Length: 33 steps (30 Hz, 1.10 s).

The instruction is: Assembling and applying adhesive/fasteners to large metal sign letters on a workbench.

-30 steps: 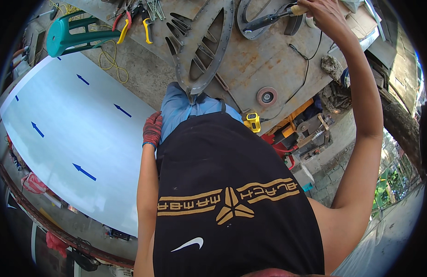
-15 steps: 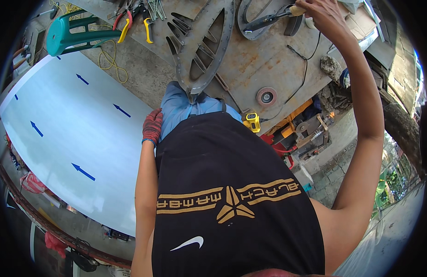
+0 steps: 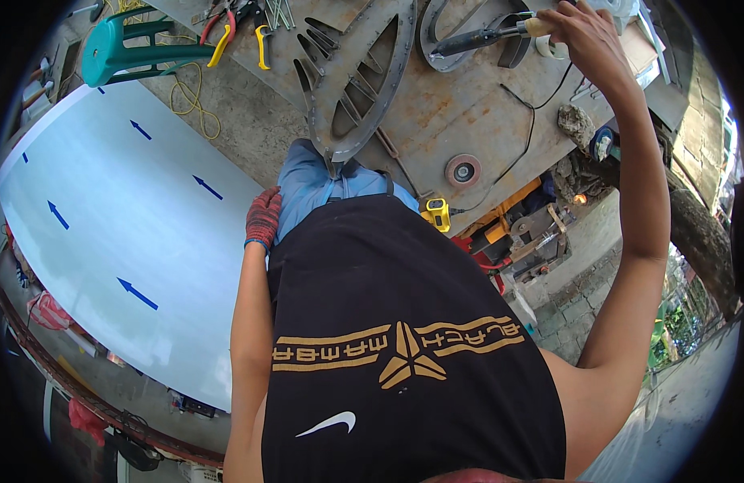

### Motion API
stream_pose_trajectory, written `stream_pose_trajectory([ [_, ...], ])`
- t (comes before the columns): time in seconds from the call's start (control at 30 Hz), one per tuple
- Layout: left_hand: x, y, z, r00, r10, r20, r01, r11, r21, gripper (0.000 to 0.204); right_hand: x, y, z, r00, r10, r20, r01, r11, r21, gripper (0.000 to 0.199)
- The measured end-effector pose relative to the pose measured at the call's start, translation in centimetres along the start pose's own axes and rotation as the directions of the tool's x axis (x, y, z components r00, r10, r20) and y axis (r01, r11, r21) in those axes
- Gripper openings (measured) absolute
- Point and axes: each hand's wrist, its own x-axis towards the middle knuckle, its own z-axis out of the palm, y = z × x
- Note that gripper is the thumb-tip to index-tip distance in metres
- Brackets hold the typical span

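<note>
Big white sheet (image 3: 122, 233) with blue arrows lies flat at left, beside the rusty steel workbench (image 3: 477, 105). On the bench: curved pointed steel cutout (image 3: 364, 88), its tip just above the blue-trousered thigh. Right arm stretched up and out, right hand (image 3: 585, 36) bare, fingers wrapped around the pale handle of a dark long-shafted tool (image 3: 489, 36) lying across a curved steel piece at the bench's far edge. Left arm hangs straight down, left hand (image 3: 263, 217) in a red knit glove, fingers loosely curled, resting against the thigh, holding nothing. Teal plastic stool (image 3: 138, 52) tipped over top left. Smaller bits: red and yellow pliers (image 3: 239, 32), round grinding disc (image 3: 463, 171), yellow tape measure (image 3: 437, 214) by the bench edge.
</note>
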Motion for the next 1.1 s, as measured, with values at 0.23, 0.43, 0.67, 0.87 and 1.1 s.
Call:
stream_pose_trajectory([
  [0.23, 0.6, -0.7, 0.7, 1.000, 0.004, 0.009, -0.003, 0.999, -0.043, 0.030, 1.5, -2.5, -2.2, 0.995, -0.049, 0.083, 0.063, 0.982, -0.177, 0.025],
  [0.43, -0.1, -0.2, 0.4, 1.000, -0.026, 0.013, 0.026, 0.999, -0.018, 0.030, 3.3, -3.2, -1.3, 0.990, -0.123, 0.073, 0.136, 0.966, -0.220, 0.019],
  [0.67, 0.1, -1.7, 1.0, 1.000, -0.017, 0.006, 0.017, 1.000, -0.014, 0.030, 5.1, -3.1, -1.0, 0.984, -0.135, 0.120, 0.160, 0.959, -0.233, 0.018],
  [0.87, -0.1, -2.0, 1.0, 1.000, -0.011, 0.000, 0.011, 1.000, -0.028, 0.030, 5.6, -3.7, -1.2, 0.967, -0.209, 0.145, 0.244, 0.922, -0.301, 0.015],
  [1.1, 0.1, -2.7, 1.4, 1.000, -0.015, 0.002, 0.015, 1.000, -0.020, 0.029, 6.1, -4.3, -1.4, 0.969, -0.181, 0.168, 0.221, 0.939, -0.263, 0.013],
])
